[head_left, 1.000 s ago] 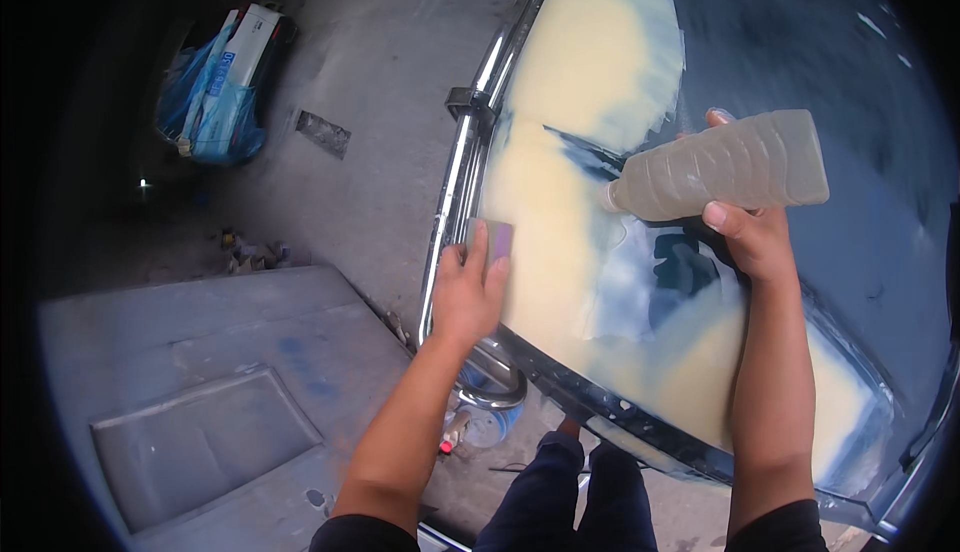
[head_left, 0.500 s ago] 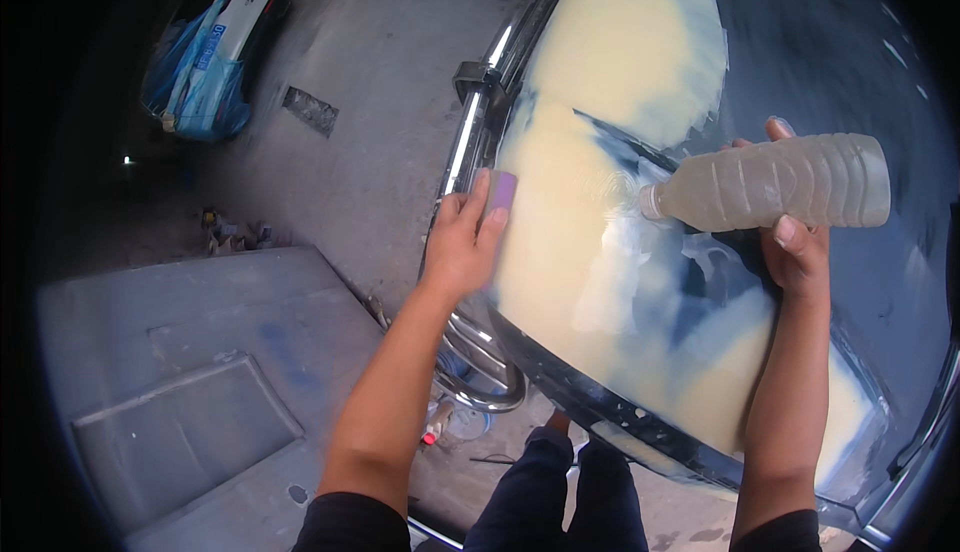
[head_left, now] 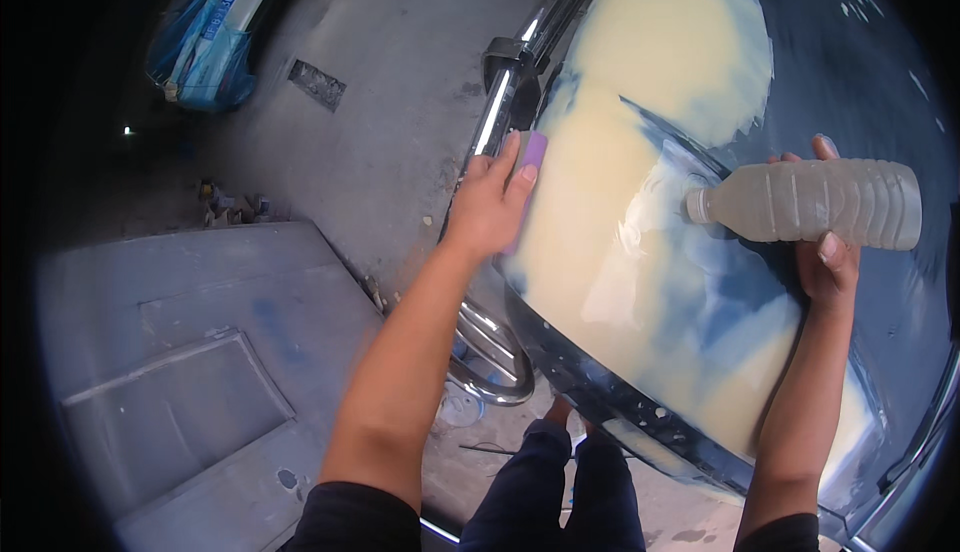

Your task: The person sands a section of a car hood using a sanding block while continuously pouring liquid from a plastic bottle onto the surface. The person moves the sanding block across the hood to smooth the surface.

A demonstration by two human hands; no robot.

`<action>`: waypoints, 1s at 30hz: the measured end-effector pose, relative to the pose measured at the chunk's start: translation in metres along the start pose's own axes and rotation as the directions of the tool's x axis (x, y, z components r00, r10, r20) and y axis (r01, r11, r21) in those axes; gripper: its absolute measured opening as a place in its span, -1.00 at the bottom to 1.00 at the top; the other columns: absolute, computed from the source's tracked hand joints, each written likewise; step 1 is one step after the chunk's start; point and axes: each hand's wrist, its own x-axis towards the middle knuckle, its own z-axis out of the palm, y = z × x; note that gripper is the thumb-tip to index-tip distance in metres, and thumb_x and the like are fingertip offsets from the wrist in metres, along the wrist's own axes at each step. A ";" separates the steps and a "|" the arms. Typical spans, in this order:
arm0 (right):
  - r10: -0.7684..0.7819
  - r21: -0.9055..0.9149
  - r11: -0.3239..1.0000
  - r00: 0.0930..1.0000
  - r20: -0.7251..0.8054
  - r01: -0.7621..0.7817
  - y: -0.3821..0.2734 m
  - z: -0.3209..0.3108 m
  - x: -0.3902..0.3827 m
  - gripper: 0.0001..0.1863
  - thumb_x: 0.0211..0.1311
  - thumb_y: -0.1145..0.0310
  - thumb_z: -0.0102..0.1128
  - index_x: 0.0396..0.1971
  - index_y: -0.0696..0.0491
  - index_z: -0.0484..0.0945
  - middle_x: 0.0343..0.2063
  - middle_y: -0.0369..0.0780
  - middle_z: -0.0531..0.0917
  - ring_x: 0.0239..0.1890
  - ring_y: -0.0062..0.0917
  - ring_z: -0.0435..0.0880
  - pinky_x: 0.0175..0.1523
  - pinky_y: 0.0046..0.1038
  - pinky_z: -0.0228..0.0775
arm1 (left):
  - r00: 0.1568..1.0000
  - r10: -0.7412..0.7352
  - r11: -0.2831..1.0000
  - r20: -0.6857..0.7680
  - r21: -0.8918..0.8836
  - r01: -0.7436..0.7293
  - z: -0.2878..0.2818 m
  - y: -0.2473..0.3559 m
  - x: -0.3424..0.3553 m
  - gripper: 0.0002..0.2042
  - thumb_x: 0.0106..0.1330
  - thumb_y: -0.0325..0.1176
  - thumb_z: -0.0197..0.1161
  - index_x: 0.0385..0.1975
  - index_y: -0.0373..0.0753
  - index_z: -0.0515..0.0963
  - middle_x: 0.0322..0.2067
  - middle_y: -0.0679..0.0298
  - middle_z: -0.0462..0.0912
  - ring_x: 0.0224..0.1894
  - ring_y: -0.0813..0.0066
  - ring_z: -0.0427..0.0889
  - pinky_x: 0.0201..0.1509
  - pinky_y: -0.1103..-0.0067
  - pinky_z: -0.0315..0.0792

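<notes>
My left hand [head_left: 485, 207] is closed around a purple and grey sanding block [head_left: 534, 150] at the left edge of a car body panel. The panel carries cream-coloured body filler [head_left: 600, 182] with blue-grey patches showing through. In my right hand [head_left: 832, 267], a clear ribbed plastic bottle [head_left: 825, 200] of cloudy liquid lies on its side above the panel. Its mouth points left, over a shiny wet stretch of the filler. Fingers wrap the bottle from behind, and the thumb presses its near side. The block's underside is hidden.
A chrome bar [head_left: 497, 112] runs along the panel's left side, curving near my legs. At lower left lies a large grey panel [head_left: 200, 292] with a framed recess. A vehicle part draped in blue plastic [head_left: 215, 62] is at upper left. Dark trim [head_left: 610, 377] borders the panel's near edge.
The whole view has shifted, with the panel now farther right. Against the panel, the block has slid slightly farther away along the edge, while the bottle has come a little nearer me.
</notes>
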 end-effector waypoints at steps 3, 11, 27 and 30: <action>0.012 0.005 1.000 1.000 -0.012 -0.012 -0.004 -0.003 -0.001 0.18 -0.23 -0.09 0.49 0.38 0.18 0.11 0.16 0.02 0.47 0.27 -0.12 0.46 0.39 -0.07 0.23 | 0.988 0.138 0.990 -0.075 0.044 -0.135 0.015 -0.033 -0.102 -0.44 0.43 -0.10 0.10 0.38 -0.16 0.29 -0.12 -0.03 0.50 -0.06 0.08 0.55 0.08 0.38 0.44; -0.003 0.005 1.000 1.000 0.020 0.003 0.000 0.010 0.001 0.18 -0.23 -0.08 0.49 0.38 0.18 0.11 0.18 0.02 0.47 0.27 -0.12 0.45 0.40 -0.07 0.22 | 0.985 0.068 0.997 -0.160 0.051 -0.061 0.001 -0.009 0.005 -0.48 0.45 -0.03 0.05 0.32 -0.16 0.37 -0.21 0.00 0.50 -0.15 0.07 0.53 0.01 0.37 0.43; 0.018 0.038 0.999 1.000 -0.001 -0.018 -0.005 0.012 0.002 0.16 -0.26 -0.02 0.53 0.36 0.19 0.16 0.12 0.02 0.52 0.24 -0.12 0.49 0.38 -0.07 0.25 | 0.994 0.013 1.000 -0.108 0.002 -0.013 0.002 -0.021 -0.009 -0.47 0.43 -0.08 0.09 0.34 -0.17 0.34 -0.11 0.01 0.49 -0.05 0.03 0.54 0.09 0.32 0.43; 0.041 0.032 0.999 0.999 -0.028 -0.040 -0.005 0.007 0.000 0.19 -0.28 -0.04 0.54 0.37 0.19 0.14 0.11 0.01 0.53 0.24 -0.12 0.48 0.39 -0.06 0.23 | 0.989 0.112 0.993 -0.098 0.038 -0.109 0.012 -0.018 -0.057 -0.44 0.39 -0.11 0.15 0.35 -0.16 0.33 -0.08 -0.05 0.46 -0.04 0.00 0.51 0.10 0.30 0.42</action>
